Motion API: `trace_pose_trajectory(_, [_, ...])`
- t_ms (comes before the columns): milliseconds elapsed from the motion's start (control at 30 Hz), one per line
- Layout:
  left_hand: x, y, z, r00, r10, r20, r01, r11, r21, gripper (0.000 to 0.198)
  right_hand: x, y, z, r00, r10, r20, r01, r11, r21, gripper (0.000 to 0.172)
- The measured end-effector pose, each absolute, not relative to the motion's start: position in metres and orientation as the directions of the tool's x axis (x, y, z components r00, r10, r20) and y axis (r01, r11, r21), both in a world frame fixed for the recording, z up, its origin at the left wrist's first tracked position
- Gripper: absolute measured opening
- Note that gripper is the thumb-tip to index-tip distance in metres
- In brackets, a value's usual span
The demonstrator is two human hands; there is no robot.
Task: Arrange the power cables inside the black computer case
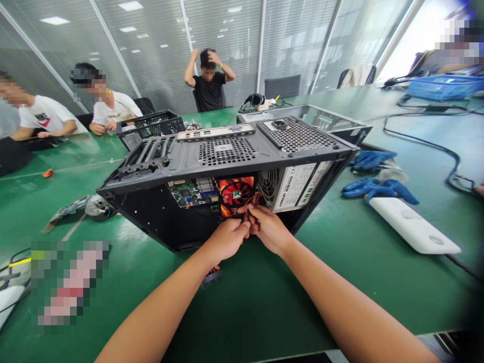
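An open black computer case lies on its side on the green table. Inside I see a green motherboard, a red and black fan and a power supply. My left hand and my right hand meet at the case opening, just below the fan. Both are closed in a pinch on thin red and black wires that lead from the fan.
Blue gloves and a white flat device lie to the right. A second case stands behind. A circuit board lies at the left. Three people sit at the far side. Cables cross the right of the table.
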State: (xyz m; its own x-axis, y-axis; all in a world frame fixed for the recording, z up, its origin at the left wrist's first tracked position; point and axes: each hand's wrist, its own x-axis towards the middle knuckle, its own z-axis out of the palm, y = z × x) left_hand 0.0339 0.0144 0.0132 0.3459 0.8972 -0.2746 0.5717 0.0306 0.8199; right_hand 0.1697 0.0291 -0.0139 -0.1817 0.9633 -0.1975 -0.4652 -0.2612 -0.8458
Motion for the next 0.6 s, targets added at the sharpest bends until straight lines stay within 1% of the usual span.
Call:
trace_pose_trajectory(67, [0.034,0.015,0.013,0.355,0.87,-0.341,0.496,0.134,0.858,0.035,0.17,0.03,-0.016,-0.193,0.963,-0.188,-0.474,-0.259,-0.842,0.042])
trace_pose_trajectory(100, [0.034,0.015,0.013,0.361,0.868,-0.342,0.496,0.132,0.858,0.035,0.17,0.031,-0.016,-0.193,0.964,-0.18,-0.476,-0.253,-0.843,0.042])
trace_pose_trajectory(167, [0.033,0.015,0.014,0.369,0.888,-0.276,0.567,0.02,0.824,0.035,0.17,0.031,-0.018,-0.186,0.968,-0.167,-0.473,-0.237,-0.849,0.042])
trace_pose_trajectory(233, [0.033,0.015,0.015,0.364,0.916,-0.168,0.68,-0.138,0.72,0.034,0.169,0.032,-0.018,-0.174,0.971,-0.161,-0.456,-0.225,-0.861,0.043])
trace_pose_trajectory(300, [0.033,0.013,0.015,0.339,0.936,-0.097,0.789,-0.227,0.57,0.033,0.168,0.032,-0.018,-0.164,0.975,-0.153,-0.438,-0.21,-0.874,0.042])
trace_pose_trajectory(400, [0.035,0.008,0.015,0.288,0.956,-0.056,0.908,-0.254,0.333,0.034,0.167,0.033,-0.019,-0.156,0.977,-0.142,-0.432,-0.197,-0.88,0.041])
trace_pose_trajectory(467, [0.037,0.004,0.016,0.27,0.962,-0.042,0.945,-0.256,0.203,0.036,0.167,0.033,-0.02,-0.166,0.976,-0.145,-0.44,-0.204,-0.874,0.041])
trace_pose_trajectory(533, [0.038,0.001,0.017,0.265,0.964,-0.031,0.958,-0.259,0.12,0.037,0.168,0.034,-0.021,-0.174,0.973,-0.152,-0.451,-0.216,-0.866,0.04])
trace_pose_trajectory(600, [0.04,0.0,0.018,0.258,0.966,-0.026,0.964,-0.255,0.08,0.038,0.168,0.034,-0.021,-0.177,0.971,-0.161,-0.459,-0.226,-0.859,0.039])
